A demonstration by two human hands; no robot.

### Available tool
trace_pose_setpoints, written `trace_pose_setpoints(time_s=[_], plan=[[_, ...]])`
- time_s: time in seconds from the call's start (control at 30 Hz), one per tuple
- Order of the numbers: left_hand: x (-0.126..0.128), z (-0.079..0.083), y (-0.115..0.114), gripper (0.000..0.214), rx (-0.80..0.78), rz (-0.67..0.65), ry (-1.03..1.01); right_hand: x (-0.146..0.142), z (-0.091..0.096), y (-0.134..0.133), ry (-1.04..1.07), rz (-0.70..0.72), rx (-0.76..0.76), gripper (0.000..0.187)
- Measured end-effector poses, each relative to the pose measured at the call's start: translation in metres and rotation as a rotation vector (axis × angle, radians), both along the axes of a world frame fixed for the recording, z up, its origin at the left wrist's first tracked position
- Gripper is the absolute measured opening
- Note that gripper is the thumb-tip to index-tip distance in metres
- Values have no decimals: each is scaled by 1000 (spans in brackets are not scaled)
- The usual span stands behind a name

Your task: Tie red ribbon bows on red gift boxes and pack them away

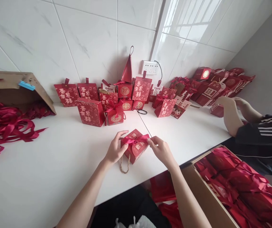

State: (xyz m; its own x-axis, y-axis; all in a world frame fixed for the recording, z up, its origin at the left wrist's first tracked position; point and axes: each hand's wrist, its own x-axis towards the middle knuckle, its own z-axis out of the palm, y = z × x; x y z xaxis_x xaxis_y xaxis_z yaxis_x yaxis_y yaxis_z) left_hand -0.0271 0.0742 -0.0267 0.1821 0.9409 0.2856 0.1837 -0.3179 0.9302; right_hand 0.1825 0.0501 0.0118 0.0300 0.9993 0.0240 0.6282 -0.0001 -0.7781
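Note:
A small red gift box (136, 154) with gold characters lies on the white table in front of me. Across its top runs a bright red ribbon (136, 139) tied in a bow. A twisted rope handle (124, 171) hangs from the box onto the table. My left hand (115, 148) is closed round the box's left side, thumb by the ribbon's left loop and forefinger behind it. At the right, my right hand (160, 148) pinches the ribbon's right end between thumb and fingers.
Several red gift boxes (90, 114) stand along the tiled wall, below a socket strip (149, 67). Left lies a heap of red ribbons (10, 123) by a cardboard box (12, 77). An open carton (197, 183) of ribboned boxes is at lower right. Another person's arm (229, 115) reaches in.

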Motion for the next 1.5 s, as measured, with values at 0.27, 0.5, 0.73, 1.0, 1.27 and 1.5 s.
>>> trace_pose_setpoints(time_s=[0.27, 0.5, 0.73, 1.0, 1.27, 1.5], plan=[[-12, 16, -7, 23, -79, 321, 192, -2, -6, -11, 20, 32, 35, 30], [1, 42, -45, 19, -156, 161, 101, -23, -9, -28, -282, 192, 689, 40], [10, 54, -46, 9, 288, 143, 355, -47, -20, -28, -238, 291, 873, 5], [18, 49, -7, 8, 309, 91, 726, -41, -21, -29, -236, 336, 927, 9], [23, 40, -4, 10, 163, 168, 614, -37, -24, -27, -212, 406, 968, 11], [23, 37, -1, 11, 164, 193, 512, -34, -23, -29, -252, 452, 923, 10]])
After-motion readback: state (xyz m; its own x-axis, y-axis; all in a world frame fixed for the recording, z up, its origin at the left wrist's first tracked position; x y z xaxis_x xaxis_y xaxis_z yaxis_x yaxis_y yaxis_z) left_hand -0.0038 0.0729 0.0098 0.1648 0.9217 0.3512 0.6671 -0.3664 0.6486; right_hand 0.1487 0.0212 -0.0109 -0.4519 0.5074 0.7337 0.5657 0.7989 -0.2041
